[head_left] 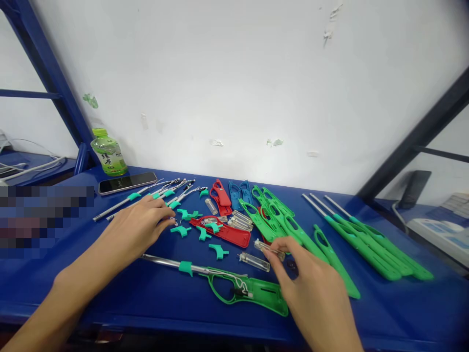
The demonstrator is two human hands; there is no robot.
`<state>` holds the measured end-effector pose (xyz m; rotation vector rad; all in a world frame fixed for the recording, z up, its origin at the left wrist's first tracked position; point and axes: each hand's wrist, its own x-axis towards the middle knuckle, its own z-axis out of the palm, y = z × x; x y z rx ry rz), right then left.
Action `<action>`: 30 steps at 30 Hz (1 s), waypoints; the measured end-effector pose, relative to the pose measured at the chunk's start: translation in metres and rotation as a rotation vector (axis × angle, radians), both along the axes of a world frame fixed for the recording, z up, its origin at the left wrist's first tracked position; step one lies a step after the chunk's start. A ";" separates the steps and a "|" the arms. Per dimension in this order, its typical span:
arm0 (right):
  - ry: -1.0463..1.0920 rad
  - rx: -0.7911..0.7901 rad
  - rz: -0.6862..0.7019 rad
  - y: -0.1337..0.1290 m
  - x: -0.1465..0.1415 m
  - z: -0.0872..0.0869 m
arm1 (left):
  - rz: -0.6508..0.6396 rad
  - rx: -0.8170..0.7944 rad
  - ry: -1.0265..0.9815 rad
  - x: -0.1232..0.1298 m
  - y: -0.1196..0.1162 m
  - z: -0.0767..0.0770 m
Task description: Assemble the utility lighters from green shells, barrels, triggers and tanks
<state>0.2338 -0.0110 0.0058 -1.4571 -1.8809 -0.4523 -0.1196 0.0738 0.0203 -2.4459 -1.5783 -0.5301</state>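
Pinching a clear tube (260, 245) — right hand (311, 278), nearly closed.

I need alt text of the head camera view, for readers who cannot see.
A person's right hand holds a small transparent cylinder over a blue table; the left hand is beside teal trigger-shaped plastic pieces. Nearest the viewer lies an open green plastic handle shell with a silver metal rod.

Clear tube (261, 245) in right hand (311, 281), left hand (144, 220) near turquoise parts (181, 231).
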 end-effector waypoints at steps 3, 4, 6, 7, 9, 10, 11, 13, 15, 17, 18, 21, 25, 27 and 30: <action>-0.027 -0.004 -0.007 0.004 -0.004 -0.001 | 0.001 -0.048 0.011 -0.004 0.005 -0.005; -0.032 -0.013 -0.004 0.006 -0.005 -0.002 | 0.001 -0.060 0.011 -0.004 0.006 -0.006; -0.028 -0.046 0.007 0.010 -0.008 -0.005 | 0.001 -0.074 0.006 -0.004 0.006 -0.007; -0.020 -0.066 0.015 0.011 -0.009 -0.007 | -0.002 -0.078 -0.002 -0.002 0.004 -0.006; 0.001 -0.103 0.026 0.014 -0.012 -0.011 | -0.028 -0.091 -0.024 0.005 -0.003 -0.004; 0.011 -0.117 0.031 0.014 -0.013 -0.012 | -0.053 -0.101 -0.036 0.010 -0.009 -0.002; 0.019 -0.126 0.036 0.014 -0.013 -0.013 | -0.091 -0.124 -0.051 0.016 -0.015 0.000; 0.031 -0.142 0.059 0.009 -0.009 -0.014 | -0.190 -0.192 -0.077 0.028 -0.031 0.002; 0.062 -0.179 0.132 0.000 -0.002 -0.014 | -0.301 -0.334 -0.149 0.039 -0.047 0.003; 0.088 -0.251 0.224 -0.013 0.006 -0.014 | -0.335 -0.396 -0.166 0.046 -0.059 0.002; 0.077 -0.298 0.252 -0.018 0.010 -0.015 | -0.338 -0.405 -0.162 0.049 -0.062 0.001; -0.013 -0.402 0.263 -0.030 0.017 -0.019 | -0.344 -0.382 -0.144 0.052 -0.063 -0.004; -0.044 -0.451 0.251 -0.031 0.018 -0.025 | -0.373 -0.328 -0.120 0.053 -0.056 -0.008; -0.028 -0.462 0.249 -0.029 0.019 -0.027 | -0.387 -0.305 -0.086 0.053 -0.053 -0.007; -0.006 -0.479 0.247 -0.027 0.019 -0.029 | -0.400 -0.281 -0.046 0.053 -0.054 -0.007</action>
